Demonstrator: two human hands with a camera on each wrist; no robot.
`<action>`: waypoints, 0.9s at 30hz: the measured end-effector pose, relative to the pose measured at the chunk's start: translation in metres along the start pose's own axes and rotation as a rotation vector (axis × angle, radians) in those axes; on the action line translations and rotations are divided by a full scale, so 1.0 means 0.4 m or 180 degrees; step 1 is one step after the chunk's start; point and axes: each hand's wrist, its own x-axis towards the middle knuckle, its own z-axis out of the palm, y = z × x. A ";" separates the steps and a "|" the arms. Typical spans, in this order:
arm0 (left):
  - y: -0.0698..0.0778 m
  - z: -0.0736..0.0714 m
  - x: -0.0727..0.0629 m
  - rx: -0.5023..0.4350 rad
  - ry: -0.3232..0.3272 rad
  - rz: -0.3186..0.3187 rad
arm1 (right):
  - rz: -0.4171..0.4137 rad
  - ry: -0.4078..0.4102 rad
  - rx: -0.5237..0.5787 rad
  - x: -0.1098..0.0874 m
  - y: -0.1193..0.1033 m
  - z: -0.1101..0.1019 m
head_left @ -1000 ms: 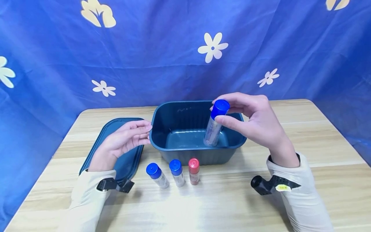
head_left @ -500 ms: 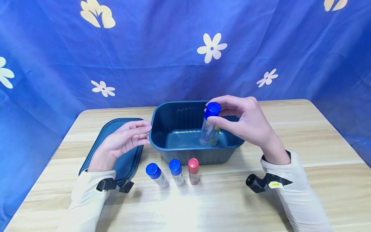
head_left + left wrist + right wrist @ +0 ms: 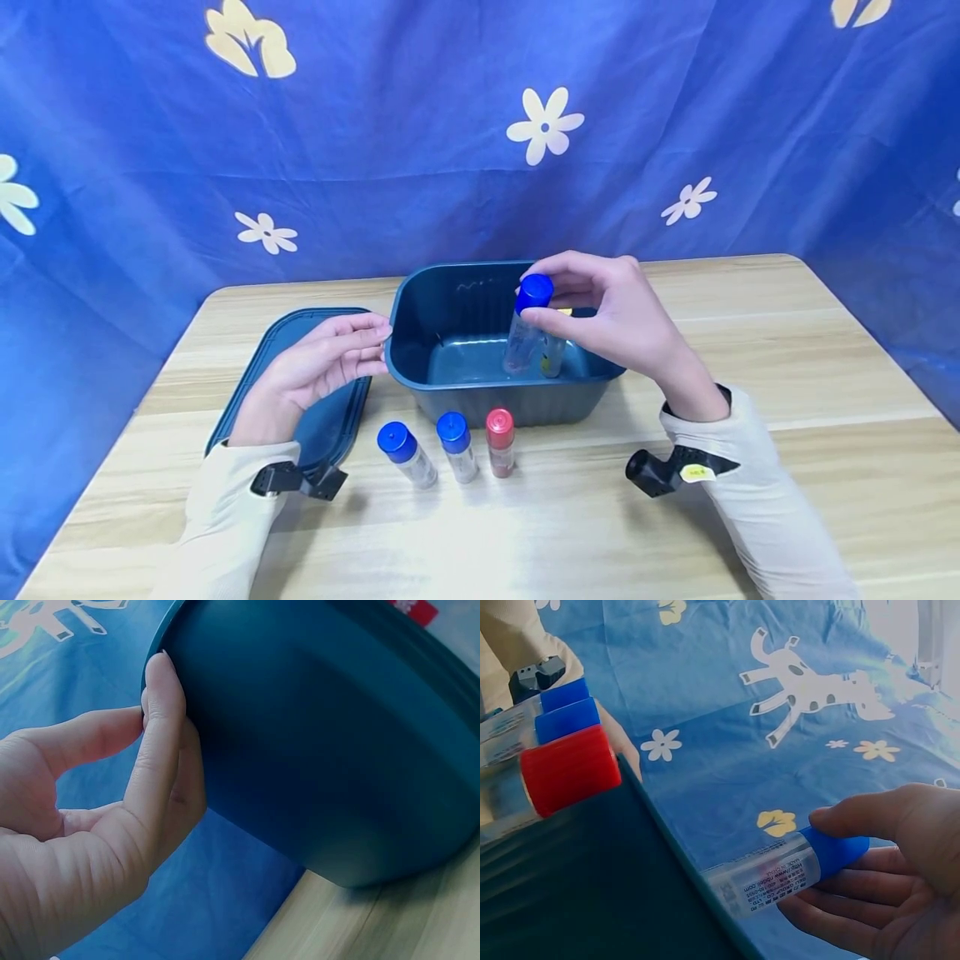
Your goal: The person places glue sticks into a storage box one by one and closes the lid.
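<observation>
A clear bottle with a blue cap [image 3: 534, 295], printed with small text, leans slightly inside the dark teal plastic box [image 3: 495, 404]. My right hand [image 3: 618, 321] grips it by the cap between thumb and fingers; in the right wrist view the bottle's clear body [image 3: 769, 877] dips behind the box wall. Beside it in the box stands a yellow-marked bottle [image 3: 552, 357], partly hidden by my right hand. At the box's left end my left hand [image 3: 322, 367] holds the rim; in the left wrist view its fingers [image 3: 154, 750] lie along the outer wall.
In front of the box stand two blue-capped bottles [image 3: 407, 454] and a red-capped bottle [image 3: 501, 442]. The box's lid [image 3: 330, 425] lies on the wooden table [image 3: 570, 517] at left, under my left forearm. A blue flowered curtain [image 3: 420, 167] hangs behind.
My right hand has moved left and slightly down inside the box with the blue-capped bottle. The yellow-marked bottle has come into sight behind it. My left hand stays at the rim.
</observation>
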 end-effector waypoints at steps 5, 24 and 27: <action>0.001 0.001 0.001 0.0013 -0.0005 0.0014 | 0.0108 -0.0051 0.0005 0.004 0.011 0.013; 0.002 0.006 -0.002 0.0002 0.0001 0.0011 | 0.0342 -0.0491 -0.0332 0.011 0.028 0.032; 0.002 0.005 -0.004 0.0009 0.0011 0.0019 | 0.0405 -0.0540 -0.0333 0.010 0.026 0.037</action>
